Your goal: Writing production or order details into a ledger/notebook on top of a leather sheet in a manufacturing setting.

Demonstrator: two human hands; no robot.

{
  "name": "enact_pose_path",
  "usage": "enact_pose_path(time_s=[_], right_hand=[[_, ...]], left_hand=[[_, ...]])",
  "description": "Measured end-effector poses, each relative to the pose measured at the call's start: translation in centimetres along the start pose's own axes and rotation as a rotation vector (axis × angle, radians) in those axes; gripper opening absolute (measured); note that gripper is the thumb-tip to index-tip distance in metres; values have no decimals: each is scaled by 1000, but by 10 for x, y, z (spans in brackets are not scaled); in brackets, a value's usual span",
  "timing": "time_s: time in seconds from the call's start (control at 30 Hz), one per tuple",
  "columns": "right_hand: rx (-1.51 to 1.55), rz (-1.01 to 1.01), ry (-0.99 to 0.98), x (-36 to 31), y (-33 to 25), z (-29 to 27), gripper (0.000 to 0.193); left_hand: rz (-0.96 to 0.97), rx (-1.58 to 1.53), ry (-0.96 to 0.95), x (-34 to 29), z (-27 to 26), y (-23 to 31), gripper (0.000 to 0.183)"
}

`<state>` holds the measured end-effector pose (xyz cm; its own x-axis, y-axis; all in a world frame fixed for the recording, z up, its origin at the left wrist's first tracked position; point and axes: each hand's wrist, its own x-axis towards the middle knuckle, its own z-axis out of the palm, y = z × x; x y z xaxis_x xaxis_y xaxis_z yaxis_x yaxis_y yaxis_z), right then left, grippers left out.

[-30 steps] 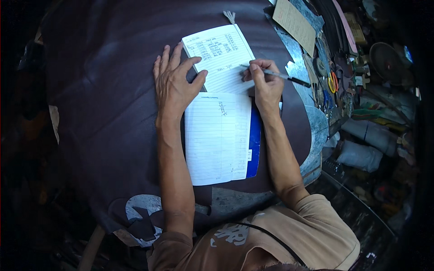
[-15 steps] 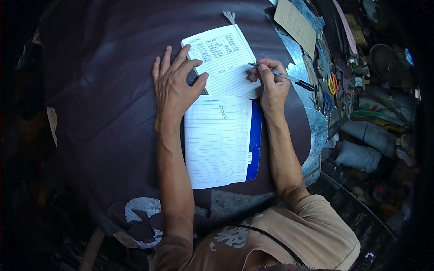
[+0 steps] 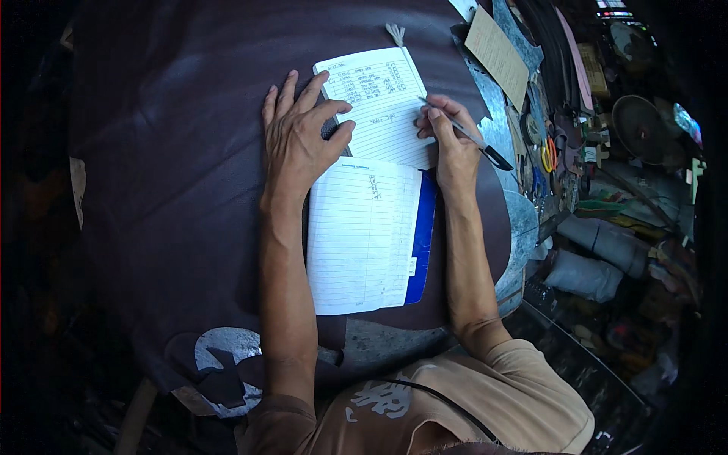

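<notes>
A lined notebook (image 3: 350,250) lies spread on dark brown leather (image 3: 182,152), its upper page (image 3: 371,129) bearing rows of handwriting and its lower page only a few marks. Part of a blue cover shows along the lower right side. My left hand (image 3: 299,136) rests at the left edge of the upper page, fingers spread, thumb and forefinger curved toward each other over the paper's edge. In my right hand (image 3: 455,144) is a pen (image 3: 474,136) with a black cap on its rear end. Its tip points at the right side of the upper page; whether it touches cannot be told.
A brown card (image 3: 497,57) lies at the far right of the table. Beyond it are scissors with orange handles (image 3: 551,155), assorted tools and plastic-wrapped bundles (image 3: 584,274). Leather scraps (image 3: 224,375) sit at the near left edge. A tassel (image 3: 395,33) sticks out above the notebook.
The view has shifted slightly. The pen's rear end has swung lower and nearer to me, and its tip sits a little higher along the page's right edge. My left hand stays by the page.
</notes>
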<state>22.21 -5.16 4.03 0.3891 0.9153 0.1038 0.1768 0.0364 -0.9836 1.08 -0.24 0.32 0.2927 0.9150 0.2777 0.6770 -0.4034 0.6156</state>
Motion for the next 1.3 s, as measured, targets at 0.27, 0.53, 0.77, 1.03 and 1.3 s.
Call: enact_pose_path(time_s=[0.27,0.53,0.77,1.03,1.3], right_hand=[[-12,22,21,12,-19,16,20],[33,-18,-9,10,7,16,15],[-130,-77,-67,8,9,14,19],[-120,-100,-74,7,2,25,24],[-100,34,-104,8,-3,7,19]], left_hand=[[-6,19,-19,-2,-1,-3,23],[2,-8,6,-2,-1,-4,21],[-18,-24,17,0,-1,-2,21],[-12,-5,24,-2,0,-4,23],[-9,-10,32,-2,3,-4,27]])
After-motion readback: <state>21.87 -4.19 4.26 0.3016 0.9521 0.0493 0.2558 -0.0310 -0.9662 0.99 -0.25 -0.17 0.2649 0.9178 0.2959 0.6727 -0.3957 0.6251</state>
